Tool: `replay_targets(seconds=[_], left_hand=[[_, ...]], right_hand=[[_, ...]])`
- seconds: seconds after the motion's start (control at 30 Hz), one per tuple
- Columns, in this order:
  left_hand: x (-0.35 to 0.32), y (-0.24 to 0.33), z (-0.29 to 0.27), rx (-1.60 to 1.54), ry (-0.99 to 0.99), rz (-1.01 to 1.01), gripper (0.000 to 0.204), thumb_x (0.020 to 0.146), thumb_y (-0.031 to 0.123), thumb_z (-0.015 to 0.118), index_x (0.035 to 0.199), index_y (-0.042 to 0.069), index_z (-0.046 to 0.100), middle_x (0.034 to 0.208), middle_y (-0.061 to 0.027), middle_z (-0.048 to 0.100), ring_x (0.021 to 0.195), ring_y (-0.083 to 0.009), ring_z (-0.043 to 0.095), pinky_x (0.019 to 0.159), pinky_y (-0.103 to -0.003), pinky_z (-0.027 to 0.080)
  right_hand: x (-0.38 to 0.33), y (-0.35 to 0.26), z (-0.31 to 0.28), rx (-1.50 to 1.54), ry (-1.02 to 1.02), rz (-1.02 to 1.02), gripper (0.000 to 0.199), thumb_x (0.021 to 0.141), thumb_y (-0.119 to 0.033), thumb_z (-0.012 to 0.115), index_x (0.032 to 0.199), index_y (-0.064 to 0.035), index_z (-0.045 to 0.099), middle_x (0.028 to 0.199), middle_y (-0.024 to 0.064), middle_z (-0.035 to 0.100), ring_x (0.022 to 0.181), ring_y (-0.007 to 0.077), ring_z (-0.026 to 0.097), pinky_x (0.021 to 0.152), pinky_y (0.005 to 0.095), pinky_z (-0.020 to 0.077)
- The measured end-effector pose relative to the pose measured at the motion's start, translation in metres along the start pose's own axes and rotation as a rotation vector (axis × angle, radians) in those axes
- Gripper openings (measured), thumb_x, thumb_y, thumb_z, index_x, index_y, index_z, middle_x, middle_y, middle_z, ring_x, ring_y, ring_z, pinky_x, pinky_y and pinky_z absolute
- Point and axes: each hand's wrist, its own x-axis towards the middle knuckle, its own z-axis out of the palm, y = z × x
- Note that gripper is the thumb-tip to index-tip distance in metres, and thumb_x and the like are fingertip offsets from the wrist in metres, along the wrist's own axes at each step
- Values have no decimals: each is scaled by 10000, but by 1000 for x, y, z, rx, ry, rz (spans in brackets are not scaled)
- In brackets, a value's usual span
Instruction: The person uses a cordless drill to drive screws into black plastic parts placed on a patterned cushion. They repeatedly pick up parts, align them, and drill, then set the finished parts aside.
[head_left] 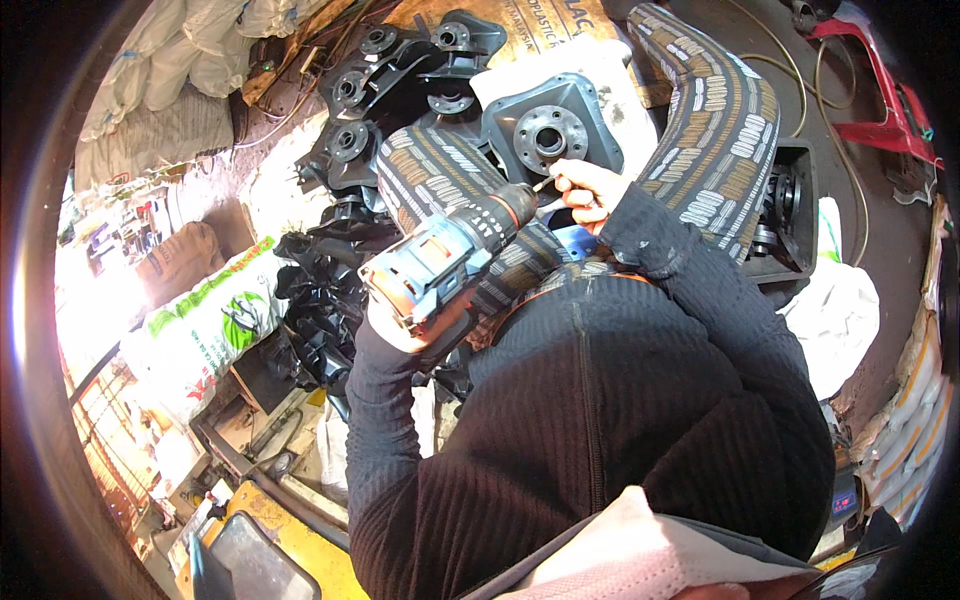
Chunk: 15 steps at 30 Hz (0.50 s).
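My left hand point(393, 328) grips a blue and grey cordless drill point(440, 262) from below, its chuck pointing up and to the right. A thin bit point(543, 184) shows at the chuck's front. Beside that tip, my right hand point(592, 192) has its thumb and fingers pinched together on something too small to make out. Just beyond my right hand lies a dark square plastic part point(548, 128) with a round, holed flange in its middle. It rests on a white sack point(628, 95) between my patterned trouser legs point(715, 135).
Similar dark flanged parts point(352, 140) are piled at the far left, above crumpled black pieces point(325, 300). A dark crate point(795, 255) holding more parts stands at the right, near a white bag point(832, 325). A red plastic stool point(880, 95) and a hose point(845, 180) are farther right.
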Motion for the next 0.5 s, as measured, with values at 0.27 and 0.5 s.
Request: replay_targets(seconds=[0.27,0.5], left_hand=[[13,-16,-7,56,-173,-95,303,695,142,706,981,77,627,928,-91,638,829,-296,618,743,-390,487],[20,-48,13,208,-133,-12,382,677,169,736,1013,41,607,1003,-114,627,909,-277,611,803,-385,466]], right_hand=[[33,-37,-48,-548,461,-486,327,802,-320,671,968,-40,652,788,18,607,516,48,460,464,205,376],[73,-21,-61,-785,526,-371,541,717,-488,704,939,1,641,914,103,646,820,169,591,769,272,462]])
